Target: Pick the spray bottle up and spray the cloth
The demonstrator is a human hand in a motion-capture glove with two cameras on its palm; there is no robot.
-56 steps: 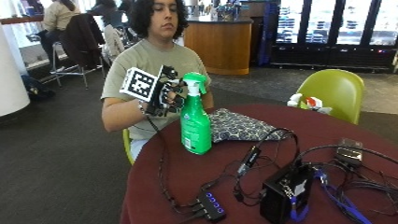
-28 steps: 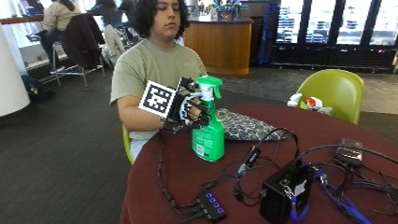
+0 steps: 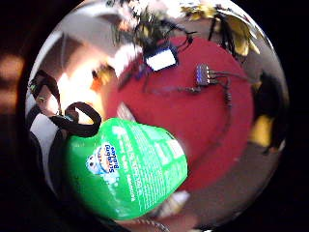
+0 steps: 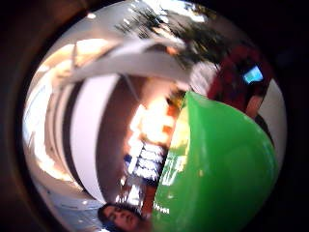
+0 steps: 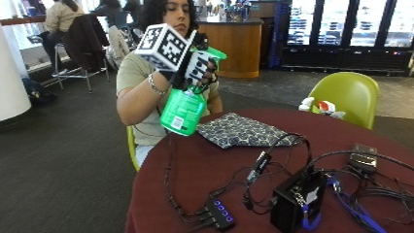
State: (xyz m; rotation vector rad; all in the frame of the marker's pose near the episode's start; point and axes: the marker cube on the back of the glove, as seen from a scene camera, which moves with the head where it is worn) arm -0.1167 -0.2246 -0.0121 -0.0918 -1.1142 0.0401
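Since half a second ago the green plastic spray bottle [image 5: 184, 108] has left the round dark-red table [image 5: 362, 141], where it stood upright, and now hangs in the air, tilted, with its base swung toward the table's near edge and its nozzle end up by the person's chest. The black-gloved right hand [image 5: 193, 68] has risen with it and has its fingers curled round the bottle's neck below the trigger head, carrying the whole bottle clear of the tabletop. The patterned dark-blue cloth [image 5: 242, 130] lies flat on the table just beside and below the raised bottle, not touching it. In the little finger side palm view the bottle's labelled body [image 3: 128, 166] fills the space close to the palm, with the red tabletop [image 3: 193, 121] beyond it. A black box [image 5: 299, 201] and a small hub with blue lights [image 5: 218, 213] sit among black cables nearer the camera.
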